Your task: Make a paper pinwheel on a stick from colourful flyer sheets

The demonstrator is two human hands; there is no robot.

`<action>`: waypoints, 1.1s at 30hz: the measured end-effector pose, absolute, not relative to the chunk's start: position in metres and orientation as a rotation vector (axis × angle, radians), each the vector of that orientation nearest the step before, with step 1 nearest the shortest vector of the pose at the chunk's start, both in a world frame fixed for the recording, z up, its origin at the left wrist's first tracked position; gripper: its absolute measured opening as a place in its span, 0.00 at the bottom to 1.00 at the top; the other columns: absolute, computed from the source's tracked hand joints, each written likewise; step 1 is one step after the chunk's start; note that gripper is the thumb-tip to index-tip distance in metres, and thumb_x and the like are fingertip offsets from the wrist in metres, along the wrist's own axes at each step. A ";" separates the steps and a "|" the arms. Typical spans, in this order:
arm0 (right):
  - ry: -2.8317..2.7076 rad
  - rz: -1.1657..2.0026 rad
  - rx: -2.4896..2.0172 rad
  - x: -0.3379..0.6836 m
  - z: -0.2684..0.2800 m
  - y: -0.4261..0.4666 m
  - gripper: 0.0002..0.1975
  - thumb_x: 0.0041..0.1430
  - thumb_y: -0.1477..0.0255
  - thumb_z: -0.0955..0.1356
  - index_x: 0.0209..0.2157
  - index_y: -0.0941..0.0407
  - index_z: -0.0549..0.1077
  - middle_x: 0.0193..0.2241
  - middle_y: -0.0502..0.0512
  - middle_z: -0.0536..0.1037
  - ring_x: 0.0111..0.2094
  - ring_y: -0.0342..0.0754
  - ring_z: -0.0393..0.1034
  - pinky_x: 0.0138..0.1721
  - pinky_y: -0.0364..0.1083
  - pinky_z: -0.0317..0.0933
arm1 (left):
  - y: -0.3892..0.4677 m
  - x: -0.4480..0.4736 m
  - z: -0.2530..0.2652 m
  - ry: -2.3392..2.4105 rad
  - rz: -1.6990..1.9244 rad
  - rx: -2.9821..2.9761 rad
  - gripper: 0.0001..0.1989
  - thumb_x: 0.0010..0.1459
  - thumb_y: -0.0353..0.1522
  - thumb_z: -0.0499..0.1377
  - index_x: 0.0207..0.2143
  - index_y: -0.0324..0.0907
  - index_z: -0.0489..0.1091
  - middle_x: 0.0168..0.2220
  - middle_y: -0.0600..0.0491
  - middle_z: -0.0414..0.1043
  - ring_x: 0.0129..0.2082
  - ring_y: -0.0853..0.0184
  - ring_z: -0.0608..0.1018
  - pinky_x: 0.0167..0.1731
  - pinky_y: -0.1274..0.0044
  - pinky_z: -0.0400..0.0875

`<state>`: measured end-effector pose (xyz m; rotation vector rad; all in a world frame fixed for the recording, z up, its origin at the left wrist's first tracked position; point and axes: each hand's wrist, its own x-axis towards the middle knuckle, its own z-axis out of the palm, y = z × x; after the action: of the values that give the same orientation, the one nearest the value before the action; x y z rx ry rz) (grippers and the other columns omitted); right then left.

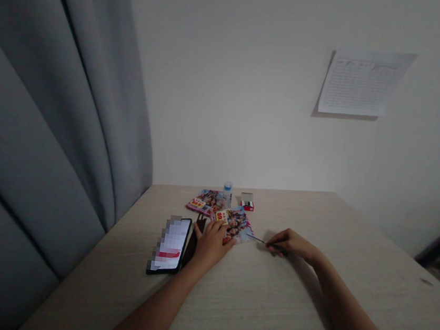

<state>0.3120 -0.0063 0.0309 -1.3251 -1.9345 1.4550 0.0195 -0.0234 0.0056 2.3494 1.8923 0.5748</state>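
Note:
My left hand [212,242] lies with its fingers spread on the near-left part of a colourful printed leaflet [238,221]. In my right hand [289,244] is a slim dark-handled tool with a thin metal tip [258,239]; its exact kind is too small to make out. The tip points left and reaches the leaflet's right edge, where a strip with pink marks shows. Behind and left lies a stack of similar leaflets [204,200]. A dark brown strap-like object [190,245] is partly hidden beside my left hand.
A phone [170,249] with a lit, partly blurred screen lies left of my left arm. At the back stand a clear bottle with a blue band [226,195] and a small open red box [247,204]. A grey curtain [73,90] borders the wooden table [260,302].

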 end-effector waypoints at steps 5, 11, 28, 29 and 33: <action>-1.922 1.445 -1.327 0.311 0.026 -0.005 0.16 0.47 0.68 0.68 0.33 0.61 0.83 0.23 0.53 0.77 0.24 0.43 0.64 0.27 0.42 0.56 | -0.025 0.021 0.005 1.852 0.619 2.358 0.23 0.62 0.46 0.59 0.58 0.53 0.69 0.62 0.48 0.67 0.63 0.49 0.64 0.63 0.41 0.28; -1.905 1.447 -1.327 0.311 0.025 -0.005 0.16 0.47 0.68 0.68 0.34 0.61 0.83 0.24 0.54 0.78 0.24 0.43 0.65 0.26 0.42 0.56 | -0.025 0.021 0.007 1.863 0.584 2.367 0.24 0.62 0.46 0.59 0.58 0.53 0.69 0.63 0.48 0.66 0.64 0.50 0.64 0.65 0.43 0.33; -1.939 1.479 -1.312 0.309 0.034 -0.009 0.16 0.46 0.67 0.69 0.33 0.61 0.82 0.23 0.52 0.76 0.23 0.41 0.61 0.26 0.42 0.53 | -0.026 0.022 0.008 1.875 0.572 2.361 0.24 0.62 0.47 0.59 0.58 0.52 0.70 0.63 0.48 0.66 0.64 0.50 0.64 0.65 0.43 0.37; -1.936 1.479 -1.317 0.309 0.035 -0.009 0.16 0.46 0.67 0.69 0.34 0.61 0.83 0.23 0.52 0.76 0.23 0.41 0.61 0.26 0.42 0.53 | -0.026 0.022 0.008 1.873 0.571 2.360 0.24 0.62 0.46 0.59 0.58 0.52 0.70 0.62 0.48 0.66 0.64 0.50 0.64 0.65 0.43 0.37; -1.929 1.458 -1.329 0.308 0.035 -0.009 0.16 0.45 0.67 0.68 0.32 0.61 0.83 0.22 0.52 0.76 0.23 0.42 0.62 0.26 0.42 0.53 | -0.025 0.021 0.007 1.859 0.596 2.348 0.23 0.61 0.47 0.59 0.57 0.52 0.70 0.62 0.48 0.67 0.63 0.50 0.64 0.65 0.43 0.33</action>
<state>0.3078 -0.0091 0.0345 -1.3292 -1.9290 1.4579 0.0215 -0.0246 0.0070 2.3484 1.8587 0.5962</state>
